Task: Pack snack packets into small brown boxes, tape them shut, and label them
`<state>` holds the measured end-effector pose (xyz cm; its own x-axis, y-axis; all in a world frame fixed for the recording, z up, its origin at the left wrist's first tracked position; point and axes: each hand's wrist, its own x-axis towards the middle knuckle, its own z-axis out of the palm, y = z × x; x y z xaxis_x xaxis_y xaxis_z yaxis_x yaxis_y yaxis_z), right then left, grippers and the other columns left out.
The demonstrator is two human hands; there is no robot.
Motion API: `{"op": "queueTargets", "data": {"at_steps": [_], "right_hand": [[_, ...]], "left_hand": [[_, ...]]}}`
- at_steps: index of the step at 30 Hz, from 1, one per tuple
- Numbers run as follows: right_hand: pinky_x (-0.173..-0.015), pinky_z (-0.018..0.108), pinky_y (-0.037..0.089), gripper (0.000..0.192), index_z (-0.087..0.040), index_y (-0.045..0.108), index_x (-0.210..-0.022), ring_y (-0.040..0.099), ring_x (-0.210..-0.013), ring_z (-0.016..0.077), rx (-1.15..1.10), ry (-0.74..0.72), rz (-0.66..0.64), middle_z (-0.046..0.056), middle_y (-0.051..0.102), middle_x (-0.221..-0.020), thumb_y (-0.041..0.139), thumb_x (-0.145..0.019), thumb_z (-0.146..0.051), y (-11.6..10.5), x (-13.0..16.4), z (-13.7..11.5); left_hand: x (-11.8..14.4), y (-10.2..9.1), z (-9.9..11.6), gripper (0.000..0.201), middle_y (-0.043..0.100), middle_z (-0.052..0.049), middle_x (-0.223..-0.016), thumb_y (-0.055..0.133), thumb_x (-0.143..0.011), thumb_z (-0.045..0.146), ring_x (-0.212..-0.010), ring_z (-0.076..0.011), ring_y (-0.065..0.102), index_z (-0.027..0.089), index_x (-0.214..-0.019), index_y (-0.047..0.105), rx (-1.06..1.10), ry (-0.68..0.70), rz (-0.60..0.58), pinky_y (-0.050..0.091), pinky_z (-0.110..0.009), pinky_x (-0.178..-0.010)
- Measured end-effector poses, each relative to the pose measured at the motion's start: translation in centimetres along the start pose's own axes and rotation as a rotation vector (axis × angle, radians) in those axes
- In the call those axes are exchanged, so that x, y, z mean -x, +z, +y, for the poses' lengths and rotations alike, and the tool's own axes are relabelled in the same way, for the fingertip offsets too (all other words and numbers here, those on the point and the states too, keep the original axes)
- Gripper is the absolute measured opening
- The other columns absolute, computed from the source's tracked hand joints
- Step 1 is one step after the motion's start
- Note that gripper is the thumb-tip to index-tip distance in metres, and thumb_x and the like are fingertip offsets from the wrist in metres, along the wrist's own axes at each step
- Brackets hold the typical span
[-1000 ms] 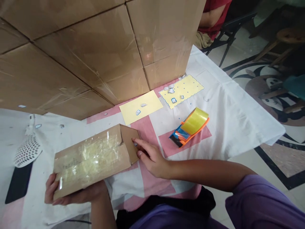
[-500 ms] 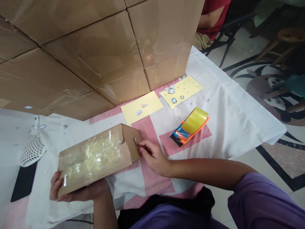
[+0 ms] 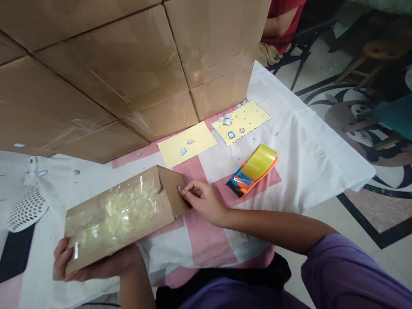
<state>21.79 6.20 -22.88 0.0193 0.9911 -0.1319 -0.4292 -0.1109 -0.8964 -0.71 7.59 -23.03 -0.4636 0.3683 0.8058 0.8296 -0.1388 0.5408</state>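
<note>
My left hand (image 3: 93, 265) grips a taped cardboard box (image 3: 116, 219) from below at its near left end, fingers curled round the corner. The box is held tilted, with glossy clear tape across its upper face. At the box's right end, my right hand (image 3: 204, 201) pinches with thumb and forefinger at a small white-and-blue sticker (image 3: 179, 188) against the end flap. The fingertips partly cover the sticker. To the right of this hand lies a tape dispenser (image 3: 252, 171) with a wide yellowish roll.
Large stacked cartons (image 3: 135, 77) form a wall along the back. Two yellow sheets (image 3: 201, 139) bearing small labels and scraps lie before them. A white perforated object (image 3: 27, 208) and a dark flat object (image 3: 16, 253) are at left. A person in red (image 3: 286, 25) sits beyond the table.
My right fingertips have come closer to the sticker on the box end. The view has shifted slightly, so the box and my left hand appear further left.
</note>
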Motion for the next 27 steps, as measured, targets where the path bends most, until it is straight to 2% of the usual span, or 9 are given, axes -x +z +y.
{"op": "queueTargets", "data": {"at_steps": [4, 8, 14, 16, 19, 23, 25, 27], "right_hand": [[-0.074, 0.03, 0.057, 0.032, -0.02, 0.073, -0.093, 0.069, -0.082, 0.0162, -0.07, 0.008, 0.027, 0.003, 0.075, -0.091, 0.079, -0.076, -0.046, -0.1, -0.5, 0.2], [-0.08, 0.033, 0.058, 0.027, -0.02, 0.079, -0.09, 0.071, -0.09, 0.0195, -0.051, 0.006, 0.053, 0.006, 0.078, -0.099, 0.078, -0.077, -0.044, -0.2, -0.6, 0.6], [-0.065, 0.027, 0.052, 0.03, -0.018, 0.075, -0.083, 0.067, -0.073, 0.0153, -0.069, 0.031, -0.005, 0.004, 0.076, -0.085, 0.076, -0.079, -0.048, 0.2, -0.9, 1.1], [-0.062, 0.025, 0.048, 0.028, -0.018, 0.073, -0.083, 0.063, -0.069, 0.0129, -0.079, 0.041, -0.035, 0.001, 0.073, -0.08, 0.074, -0.081, -0.046, 0.2, -1.0, 0.9], [-0.058, 0.023, 0.043, 0.025, -0.018, 0.071, -0.086, 0.059, -0.064, 0.011, -0.1, 0.047, -0.04, -0.001, 0.068, -0.075, 0.075, -0.081, -0.043, 0.0, -1.2, 0.4], [-0.054, 0.023, 0.036, 0.026, -0.018, 0.071, -0.089, 0.049, -0.057, 0.0093, -0.132, 0.015, -0.028, -0.004, 0.056, -0.065, 0.079, -0.078, -0.04, -0.1, -1.5, 0.1], [-0.055, 0.023, 0.037, 0.027, -0.018, 0.071, -0.093, 0.047, -0.058, 0.0095, -0.126, -0.017, -0.011, -0.006, 0.05, -0.063, 0.078, -0.079, -0.04, -0.3, -1.6, 0.1], [-0.061, 0.025, 0.042, 0.03, -0.019, 0.071, -0.102, 0.051, -0.064, 0.0114, -0.097, -0.049, 0.035, -0.004, 0.051, -0.069, 0.075, -0.082, -0.042, -0.6, -1.4, 0.1]], "left_hand": [[-0.2, 0.1, 0.4, 0.045, 0.054, -0.004, -0.122, -0.001, -0.094, 0.033, -0.127, -0.0235, 0.052, 0.03, -0.108, 0.042, 0.17, 0.05, 0.002, 0.036, -0.051, -0.114], [-0.3, 0.3, 1.0, 0.039, 0.057, -0.004, -0.118, 0.013, -0.096, 0.034, -0.125, -0.0257, 0.052, 0.027, -0.106, 0.049, 0.386, 0.075, 0.016, 0.033, -0.055, -0.115], [-0.1, 0.3, 1.4, 0.041, 0.056, -0.004, -0.121, 0.014, -0.098, 0.033, -0.127, -0.0259, 0.051, 0.027, -0.111, 0.052, 0.439, 0.092, 0.014, 0.03, -0.056, -0.117], [-0.1, 0.3, 1.4, 0.042, 0.056, -0.007, -0.123, 0.012, -0.097, 0.033, -0.128, -0.0277, 0.051, 0.026, -0.112, 0.051, 0.41, 0.086, 0.01, 0.029, -0.058, -0.117], [-0.3, 0.4, 1.6, 0.043, 0.055, -0.011, -0.122, 0.004, -0.093, 0.027, -0.127, -0.0279, 0.052, 0.023, -0.11, 0.044, 0.256, 0.027, 0.018, 0.034, -0.059, -0.115], [-0.4, 0.5, 1.6, 0.041, 0.054, -0.011, -0.122, 0.0, -0.091, 0.029, -0.128, -0.0256, 0.053, 0.024, -0.108, 0.038, 0.155, -0.017, 0.004, 0.038, -0.055, -0.114], [-0.3, 0.5, 1.4, 0.043, 0.053, -0.011, -0.124, -0.001, -0.091, 0.031, -0.13, -0.0264, 0.052, 0.024, -0.11, 0.037, 0.142, -0.015, 0.0, 0.037, -0.056, -0.115], [-0.2, 0.4, 1.2, 0.045, 0.052, -0.011, -0.128, -0.002, -0.092, 0.031, -0.131, -0.0273, 0.05, 0.024, -0.114, 0.037, 0.123, -0.009, -0.013, 0.037, -0.057, -0.115]]}}
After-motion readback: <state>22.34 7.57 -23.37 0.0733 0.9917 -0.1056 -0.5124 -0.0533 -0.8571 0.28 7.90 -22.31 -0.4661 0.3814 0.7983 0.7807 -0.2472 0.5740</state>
